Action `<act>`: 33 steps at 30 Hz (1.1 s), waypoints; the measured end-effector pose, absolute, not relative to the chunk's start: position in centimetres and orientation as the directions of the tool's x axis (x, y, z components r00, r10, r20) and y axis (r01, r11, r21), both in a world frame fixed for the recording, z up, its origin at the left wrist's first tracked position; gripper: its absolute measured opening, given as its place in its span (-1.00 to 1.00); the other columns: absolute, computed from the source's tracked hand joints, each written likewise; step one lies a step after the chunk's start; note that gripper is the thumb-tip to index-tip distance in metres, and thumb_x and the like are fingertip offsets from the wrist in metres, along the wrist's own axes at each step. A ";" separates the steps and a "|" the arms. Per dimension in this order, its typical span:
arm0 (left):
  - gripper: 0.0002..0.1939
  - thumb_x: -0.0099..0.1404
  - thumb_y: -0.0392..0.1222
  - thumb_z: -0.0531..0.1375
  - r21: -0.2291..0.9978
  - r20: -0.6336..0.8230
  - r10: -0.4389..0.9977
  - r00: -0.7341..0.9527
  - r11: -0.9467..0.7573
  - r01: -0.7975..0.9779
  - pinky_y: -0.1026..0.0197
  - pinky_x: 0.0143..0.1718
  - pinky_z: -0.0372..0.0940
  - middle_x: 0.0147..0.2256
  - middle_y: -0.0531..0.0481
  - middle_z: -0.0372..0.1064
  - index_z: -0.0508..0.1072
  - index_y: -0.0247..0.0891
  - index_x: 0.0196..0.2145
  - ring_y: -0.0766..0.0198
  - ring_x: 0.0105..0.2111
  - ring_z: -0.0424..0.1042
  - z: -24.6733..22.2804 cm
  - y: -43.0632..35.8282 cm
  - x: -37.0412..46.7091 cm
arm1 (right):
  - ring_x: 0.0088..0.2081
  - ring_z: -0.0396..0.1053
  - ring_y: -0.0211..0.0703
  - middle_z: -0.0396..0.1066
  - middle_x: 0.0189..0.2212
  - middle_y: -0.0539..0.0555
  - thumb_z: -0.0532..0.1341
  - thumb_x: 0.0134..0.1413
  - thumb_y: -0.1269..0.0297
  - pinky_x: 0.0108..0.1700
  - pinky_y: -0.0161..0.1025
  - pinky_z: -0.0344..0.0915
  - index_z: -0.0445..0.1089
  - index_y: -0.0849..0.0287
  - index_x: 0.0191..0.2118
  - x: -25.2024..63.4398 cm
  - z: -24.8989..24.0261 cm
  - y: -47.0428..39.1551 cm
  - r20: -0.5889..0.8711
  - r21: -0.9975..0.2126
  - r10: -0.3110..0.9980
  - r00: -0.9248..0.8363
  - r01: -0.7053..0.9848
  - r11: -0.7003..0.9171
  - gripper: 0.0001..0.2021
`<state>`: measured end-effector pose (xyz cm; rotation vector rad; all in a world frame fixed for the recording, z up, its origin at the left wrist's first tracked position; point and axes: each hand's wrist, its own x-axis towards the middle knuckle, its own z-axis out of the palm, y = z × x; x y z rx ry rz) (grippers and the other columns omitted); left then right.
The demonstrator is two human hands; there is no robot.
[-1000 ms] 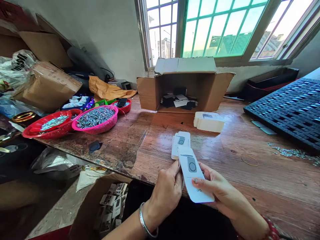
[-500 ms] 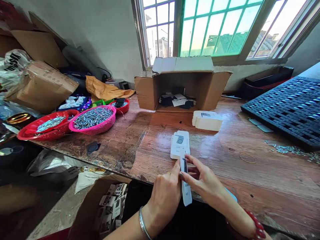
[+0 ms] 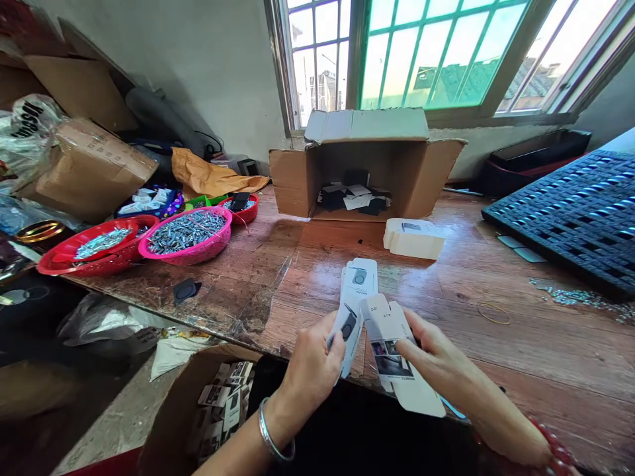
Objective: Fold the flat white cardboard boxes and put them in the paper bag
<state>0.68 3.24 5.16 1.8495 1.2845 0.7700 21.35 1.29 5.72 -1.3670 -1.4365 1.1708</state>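
Note:
Between the thumb and fingers of my left hand point(image 3: 313, 365) is a white printed flat box point(image 3: 350, 324), tilted, with a dark round device pictured on it. My right hand point(image 3: 432, 354) grips another flat box point(image 3: 391, 350), its flaps sticking out and dark photos on the face turned to me. Both boxes are unfolded blanks held close together over the table's front edge. Just beyond them lies a short stack of the same flat boxes point(image 3: 361, 274), partly covered by the held ones. A thicker stack of flat boxes point(image 3: 417, 241) sits farther back on the right.
An opened carton point(image 3: 288, 185) holding black and white pieces stands by the window. Pink point(image 3: 198, 252) and red baskets point(image 3: 94, 264) of metal parts are at left. A black lattice tray point(image 3: 570, 218) lies at right. Below the edge, a carton point(image 3: 173, 396) contains finished small boxes.
Earlier both hands were together at a narrow edge-on box piece. Now they have moved apart, each with its own flat box, the right one turned face up.

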 end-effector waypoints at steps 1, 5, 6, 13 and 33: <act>-0.64 0.33 -0.27 0.01 0.871 0.056 0.950 0.308 -0.198 0.450 0.22 -0.25 0.33 -0.31 -0.04 0.55 0.49 -0.26 -0.01 0.19 -0.35 0.48 5.0 3.8 0.5 | -0.16 0.43 0.01 0.53 -0.21 0.06 0.21 0.04 0.27 -0.09 -0.12 0.37 0.46 0.08 -0.03 21.6 5.9 1.2 -0.071 -0.980 0.995 -0.069 0.193 -0.056 -0.67; -0.55 0.21 -0.38 0.08 0.958 0.033 0.971 0.238 -0.099 0.269 0.21 -0.13 0.36 -0.14 -0.10 0.54 0.37 -0.34 0.08 0.19 -0.20 0.50 3.8 6.7 0.9 | -0.43 0.49 -0.06 0.53 -0.38 0.01 0.26 0.03 0.21 -0.42 -0.15 0.43 0.33 0.00 0.14 23.0 5.9 0.6 -0.318 -0.935 0.947 -0.054 -0.150 -0.323 -0.50; -0.51 0.19 -0.41 0.09 0.963 0.019 0.976 0.216 -0.075 0.258 0.21 -0.15 0.38 -0.16 -0.11 0.55 0.35 -0.36 0.10 0.20 -0.22 0.51 3.4 7.6 1.3 | -0.46 0.50 -0.04 0.54 -0.39 0.00 0.26 0.02 0.23 -0.45 -0.12 0.44 0.25 -0.06 0.21 23.3 5.8 0.4 -0.370 -0.896 0.927 -0.056 -0.241 -0.372 -0.42; -0.50 0.18 -0.49 0.12 0.945 0.041 0.990 0.135 -0.082 0.316 0.06 -0.02 0.35 -0.15 -0.18 0.53 0.35 -0.35 0.09 0.11 -0.13 0.50 1.8 13.6 6.8 | -0.43 0.56 0.08 0.58 -0.36 0.02 0.29 -0.01 0.35 -0.36 0.12 0.52 -0.02 -0.20 0.36 23.6 5.6 0.0 -0.452 -0.764 0.891 -0.029 -0.502 -0.404 -0.17; -0.36 0.30 0.28 0.13 0.740 -0.268 0.800 0.537 0.528 -0.417 -0.05 0.09 0.27 -0.04 -0.21 0.51 0.43 -0.27 0.10 -0.02 0.02 0.44 1.3 0.2 1.2 | 0.39 -0.08 0.13 0.02 0.36 0.15 0.29 -0.10 0.33 0.38 0.15 -0.07 0.14 0.05 0.32 14.5 2.2 -1.9 -0.075 -0.984 0.994 -0.077 0.168 -0.061 -0.22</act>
